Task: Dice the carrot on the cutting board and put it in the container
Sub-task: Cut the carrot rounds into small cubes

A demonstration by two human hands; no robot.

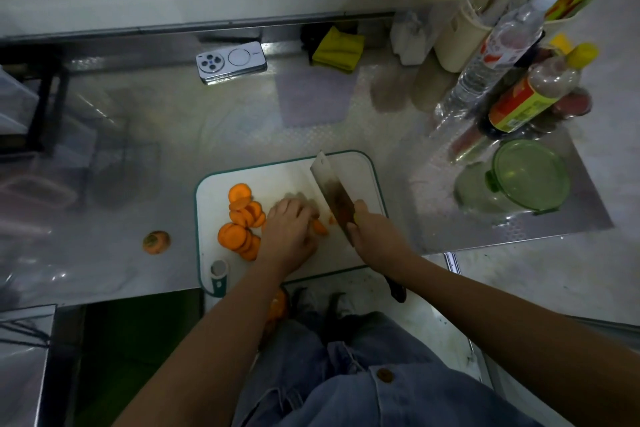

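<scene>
Just left of the left hand (289, 230), round carrot slices (242, 218) are lying heaped on the cutting board (360, 166). Its curled fingers are pinning a carrot piece (319, 227) beside the cleaver (330, 191), which the right hand (372, 236) is gripping by the handle; the green container (530, 177) is sitting well to that hand's right.

The steel counter (242, 121) carries the cutting board (360, 173); a carrot stub (156, 242) lies left of it, a phone (231, 62) beyond it, and a green container (531, 177) to its right.
</scene>
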